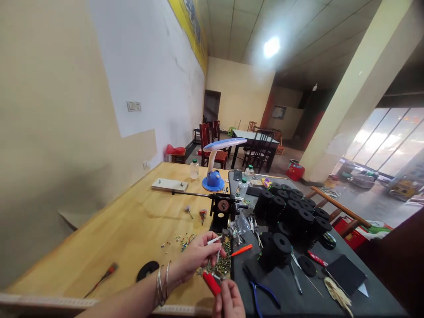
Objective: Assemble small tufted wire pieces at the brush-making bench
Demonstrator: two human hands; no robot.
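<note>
My left hand (pixel 200 251), with bangles on the wrist, is closed in a pinch on a thin white stick (pixel 213 240) above a heap of small brass-coloured parts (pixel 222 261). Just below it, my right hand (pixel 228 300) is closed around a red piece (pixel 212 284) with a metal part at its side; its exact kind is unclear. An orange pointed tool (pixel 241 250) lies right of the heap. Beyond my hands stands a black clamp-like device (pixel 222 207) with a round dial and a long rod.
Blue-handled pliers (pixel 260 291) lie on the dark mat, near several black spools (pixel 281 243). A blue desk lamp (pixel 213 181) stands at the back beside a clear bottle (pixel 194 170). Left of my hands are a black disc (pixel 147 270) and scattered coloured bits (pixel 185 240).
</note>
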